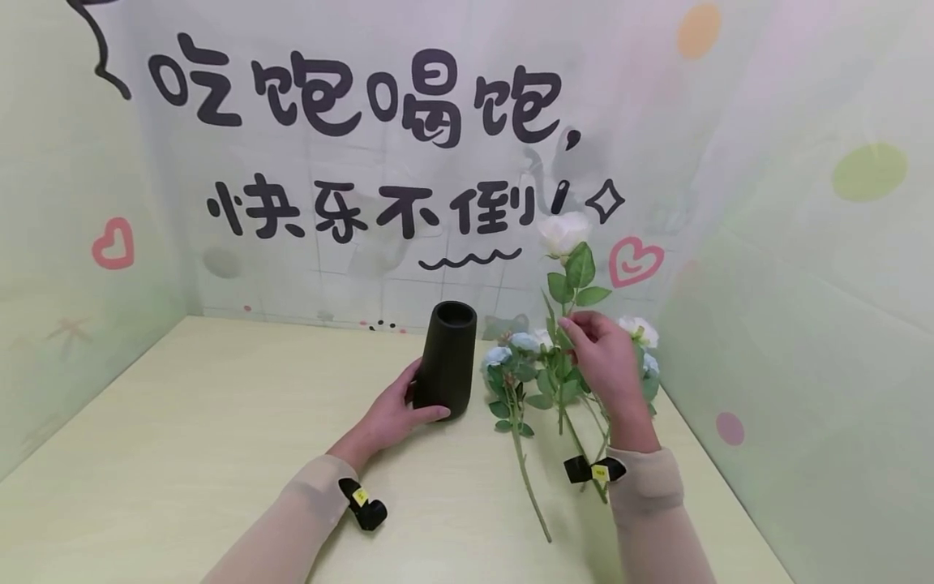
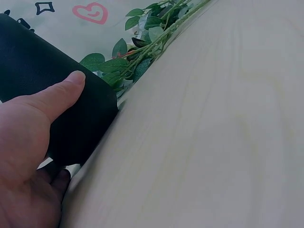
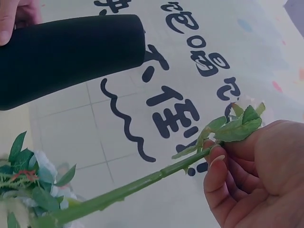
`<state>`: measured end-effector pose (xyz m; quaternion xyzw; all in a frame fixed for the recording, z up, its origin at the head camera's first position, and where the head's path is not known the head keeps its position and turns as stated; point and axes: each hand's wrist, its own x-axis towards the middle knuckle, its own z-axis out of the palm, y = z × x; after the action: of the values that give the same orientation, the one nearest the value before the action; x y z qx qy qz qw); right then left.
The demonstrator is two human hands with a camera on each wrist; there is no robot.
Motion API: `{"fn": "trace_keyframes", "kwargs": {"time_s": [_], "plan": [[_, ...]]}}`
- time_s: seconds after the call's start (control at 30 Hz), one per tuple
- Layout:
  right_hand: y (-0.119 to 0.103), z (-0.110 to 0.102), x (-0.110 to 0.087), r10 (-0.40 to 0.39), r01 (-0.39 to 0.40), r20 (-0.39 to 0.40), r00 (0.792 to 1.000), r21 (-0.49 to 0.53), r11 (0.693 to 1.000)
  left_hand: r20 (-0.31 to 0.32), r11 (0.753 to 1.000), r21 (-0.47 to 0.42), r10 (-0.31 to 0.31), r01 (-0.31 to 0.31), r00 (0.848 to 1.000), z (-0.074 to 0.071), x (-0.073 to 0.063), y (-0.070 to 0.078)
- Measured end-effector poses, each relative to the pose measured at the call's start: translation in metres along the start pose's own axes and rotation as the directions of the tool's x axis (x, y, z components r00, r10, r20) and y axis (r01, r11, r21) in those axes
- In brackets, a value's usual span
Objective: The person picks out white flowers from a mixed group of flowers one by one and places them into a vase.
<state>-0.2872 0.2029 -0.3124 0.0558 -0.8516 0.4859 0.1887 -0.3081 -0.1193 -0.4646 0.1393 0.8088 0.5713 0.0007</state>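
Pinching a white rose (image 1: pixel 580 266) right of centre in the head view, the right hand (image 1: pixel 608 365) has curled fingers; the left hand (image 1: pixel 392 418), curved wide, grips a black vase (image 1: pixel 448 357) mid-frame.

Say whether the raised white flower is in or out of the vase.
Out: the right hand holds the flower by its stem, beside the vase, not in its mouth.

It's a small screened-in booth (image 1: pixel 810 284) we're looking at: pale printed sheeting (image 1: pixel 409 162) rises behind and on both sides of a wood-grain table (image 1: pixel 219 454), and look, bold black Chinese lettering (image 1: pixel 409 193), pink hearts (image 1: pixel 636 264), coloured dots (image 1: pixel 870 173)! Home, shop or studio beyond it? Can't tell.
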Motion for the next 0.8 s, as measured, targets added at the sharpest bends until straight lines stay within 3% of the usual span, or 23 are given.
{"fn": "trace_keyframes", "kwargs": {"time_s": [0.4, 0.67, 0.8], "plan": [[-0.015, 0.023, 0.009, -0.061, 0.067, -0.046, 0.997, 0.149, 0.987, -0.007, 1.000, 0.022, 0.005, -0.004, 1.000, -0.002, -0.001, -0.003], [-0.027, 0.032, 0.012, -0.085, 0.097, -0.059, 0.995, 0.263, 0.960, -0.003, 1.000, 0.007, -0.006, 0.006, 1.000, 0.000, 0.000, -0.002], [-0.030, 0.031, 0.011, -0.093, 0.119, -0.089, 0.992, 0.348, 0.930, -0.001, 1.000, 0.005, -0.004, 0.004, 1.000, 0.001, 0.003, -0.003]]}}
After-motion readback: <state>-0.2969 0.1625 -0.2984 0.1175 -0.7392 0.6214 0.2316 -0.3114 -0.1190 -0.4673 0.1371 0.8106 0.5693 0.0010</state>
